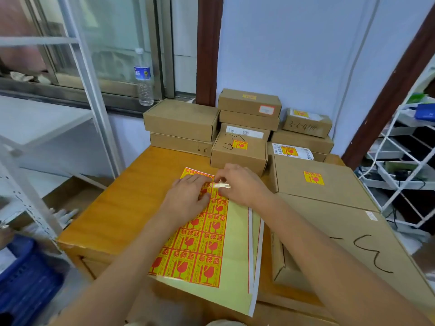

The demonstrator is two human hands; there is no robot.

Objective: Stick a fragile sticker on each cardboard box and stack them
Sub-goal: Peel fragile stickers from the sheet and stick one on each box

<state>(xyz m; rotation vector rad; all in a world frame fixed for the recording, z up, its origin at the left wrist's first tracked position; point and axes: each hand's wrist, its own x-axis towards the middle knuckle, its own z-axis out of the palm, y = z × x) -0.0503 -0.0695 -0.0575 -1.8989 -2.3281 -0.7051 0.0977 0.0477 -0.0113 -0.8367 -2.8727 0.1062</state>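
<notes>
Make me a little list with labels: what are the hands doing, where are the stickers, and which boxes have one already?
left hand: left hand lies flat on the sticker sheet, holding it down
right hand: right hand pinches a sticker at the sheet's far end, peeling it
sheet: on the wooden table
boxes with stickers: flat box on the right, small box behind the hands
boxes without visible stickers: left stack
</notes>
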